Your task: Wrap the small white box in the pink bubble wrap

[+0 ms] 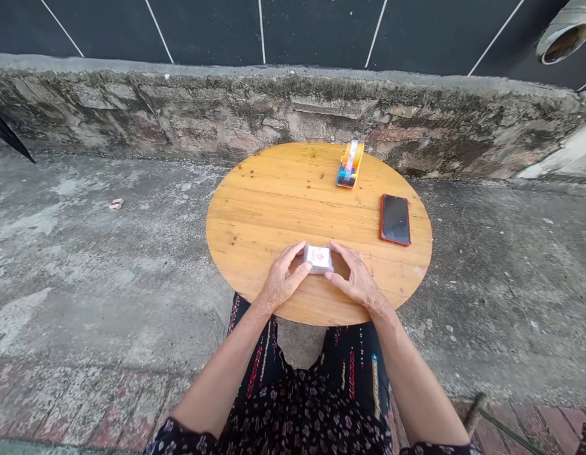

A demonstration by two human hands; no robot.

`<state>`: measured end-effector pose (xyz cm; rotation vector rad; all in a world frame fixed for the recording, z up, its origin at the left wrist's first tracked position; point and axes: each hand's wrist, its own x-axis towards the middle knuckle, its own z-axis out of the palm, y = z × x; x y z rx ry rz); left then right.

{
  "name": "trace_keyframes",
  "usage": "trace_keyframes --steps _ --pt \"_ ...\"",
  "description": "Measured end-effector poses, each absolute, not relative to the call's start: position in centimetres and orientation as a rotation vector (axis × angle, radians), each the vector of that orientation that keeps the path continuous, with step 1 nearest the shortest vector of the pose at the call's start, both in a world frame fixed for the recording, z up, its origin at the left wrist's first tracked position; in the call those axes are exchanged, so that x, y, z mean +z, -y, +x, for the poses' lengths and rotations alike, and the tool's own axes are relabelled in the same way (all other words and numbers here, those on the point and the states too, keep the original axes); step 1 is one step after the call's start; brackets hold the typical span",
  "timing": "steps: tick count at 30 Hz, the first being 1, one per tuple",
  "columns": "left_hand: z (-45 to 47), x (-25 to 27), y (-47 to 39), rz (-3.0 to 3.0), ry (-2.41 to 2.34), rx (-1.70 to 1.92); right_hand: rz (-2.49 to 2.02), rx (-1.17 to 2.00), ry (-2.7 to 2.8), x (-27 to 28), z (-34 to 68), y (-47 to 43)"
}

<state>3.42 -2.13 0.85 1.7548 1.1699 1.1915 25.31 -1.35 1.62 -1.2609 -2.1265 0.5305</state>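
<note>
A small white box (318, 256) with a pinkish-red mark on top, seemingly in clear plastic wrap, lies near the front edge of the round wooden table (283, 202). My left hand (286, 276) holds it from the left, thumb at its near corner and fingertips at its far corner. From the other side, my right hand (355, 276) grips its right end between thumb and fingers. Its printing is too small to read. The undersides of my fingers are hidden.
A yellow and blue tape dispenser (350, 165) stands at the table's far side. A phone (396, 219) in a red case lies at the right. Behind the table runs a low stone wall base (202, 120). On the concrete at left is a small pack (116, 203).
</note>
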Motion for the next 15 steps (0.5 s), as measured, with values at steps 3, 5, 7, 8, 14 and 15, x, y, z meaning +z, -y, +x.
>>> trace_keyframes --steps 3,5,7,8,14,15 --pt "3.89 0.65 1.67 1.711 -1.214 1.217 -1.281 0.461 2.143 1.34 25.16 1.24" --pt "4.15 0.68 1.48 1.722 -1.258 1.219 -1.284 0.429 2.15 1.25 25.06 1.19" --pt "4.24 0.79 1.42 1.75 -1.277 1.213 -1.277 0.419 2.145 1.23 24.99 1.17" --pt "4.22 0.84 1.43 1.763 -1.275 1.206 -1.272 0.417 2.142 1.23 24.97 1.17" --pt "3.89 0.97 1.58 1.792 -1.252 1.161 -1.259 0.411 2.145 1.14 24.92 1.02" --pt "3.88 0.95 1.56 1.792 -1.252 1.158 -1.257 0.409 2.146 1.13 24.9 0.99"
